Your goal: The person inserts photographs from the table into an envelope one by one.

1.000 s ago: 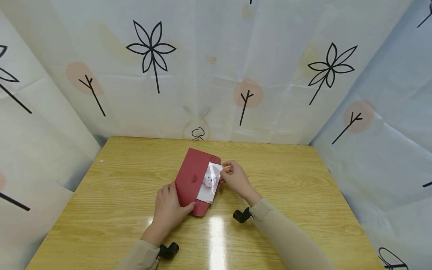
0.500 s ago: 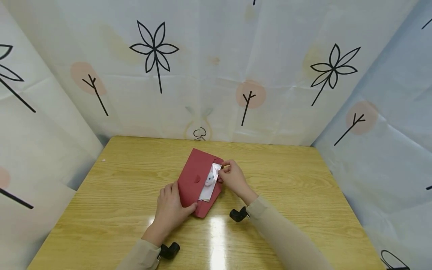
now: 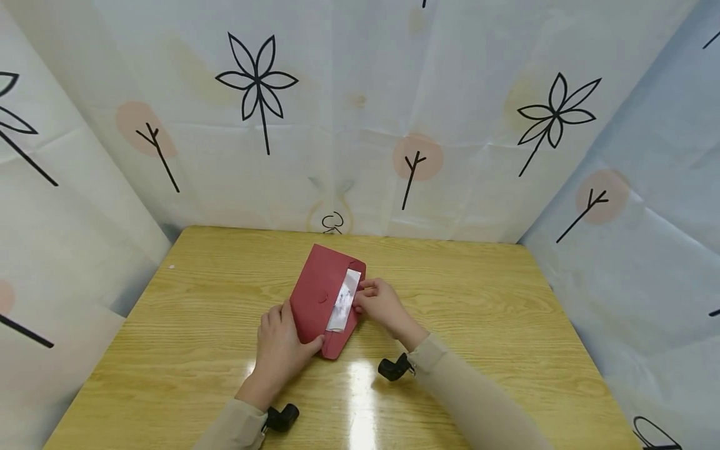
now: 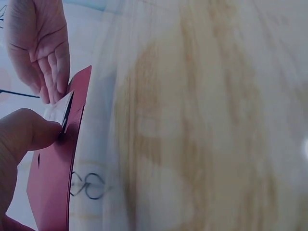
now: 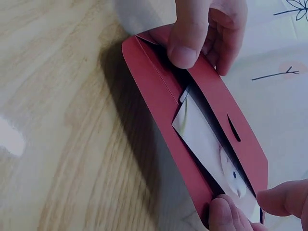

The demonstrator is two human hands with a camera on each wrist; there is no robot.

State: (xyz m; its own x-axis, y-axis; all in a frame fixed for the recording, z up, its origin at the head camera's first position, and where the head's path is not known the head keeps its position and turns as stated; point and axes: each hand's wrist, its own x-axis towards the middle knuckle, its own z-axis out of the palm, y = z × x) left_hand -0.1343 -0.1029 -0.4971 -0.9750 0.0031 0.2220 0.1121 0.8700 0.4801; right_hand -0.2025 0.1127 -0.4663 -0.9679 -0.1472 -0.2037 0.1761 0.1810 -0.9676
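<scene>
A red envelope (image 3: 320, 284) with a slit in its front panel is held tilted above the table by my left hand (image 3: 281, 344). The left thumb (image 5: 185, 53) lies over the front panel by the opening, its fingers around the long edge. Out of the mouth sticks a white card (image 3: 343, 303) with a printed picture, partly hidden inside; an eye-like dark dot shows in the right wrist view. My right hand (image 3: 385, 309) pinches the card's outer edge at the flap side, its thumb (image 5: 284, 197) on one face and its fingers (image 5: 226, 214) opposite.
The wooden table (image 3: 478, 300) lies beneath both hands. A patterned white cloth (image 3: 360, 119) hangs behind it and along both sides. Black wrist cameras (image 3: 394, 367) stick out from each cuff. A tiny white scrap (image 3: 171, 267) lies at the far left.
The card has gone deeper into the envelope, so less of its picture shows. My right hand has moved left and slightly down with it. The left hand keeps its hold on the envelope.
</scene>
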